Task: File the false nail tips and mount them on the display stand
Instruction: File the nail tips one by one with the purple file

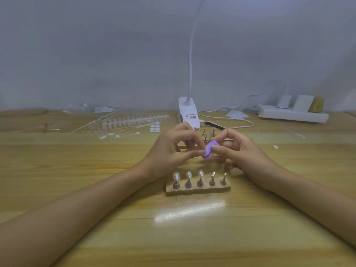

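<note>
A wooden table (96, 170) runs to a pale wall. Taking the hands as the clock's centre, a white clip lamp (187, 112) stands at 12 o'clock, its neck rising out of view. Its cable (231, 118) loops off toward 2 o'clock, where a white power strip (292, 113) lies against the wall. At 10 o'clock lie strips of unused tips (134, 120), a sheet of small white tabs (155, 126) and a scatter of loose pieces. Farther out at 9 o'clock stands a small red thing (45, 127), too blurred to name. A second stand (209, 133) with bare pegs sits just behind the fingers at 12 o'clock, partly hidden by them.

The display stand (198, 187) sits at 6 o'clock, between the wrists and just below them. Of its five pegs, the three left ones carry mounted tips (188, 175) and the two right ones are bare. The tabletop nearer than the stand is open wood with a lamp glare. The forearms slant in from 7 and 5 o'clock.

The right hand (238, 149) has its fingers curled and grips a purple file (210, 151) between thumb and forefinger. The left hand (171, 149) is curled too. Its thumb and forefinger pinch a pale sliver, seemingly a nail tip (200, 151), against the file's left edge.
</note>
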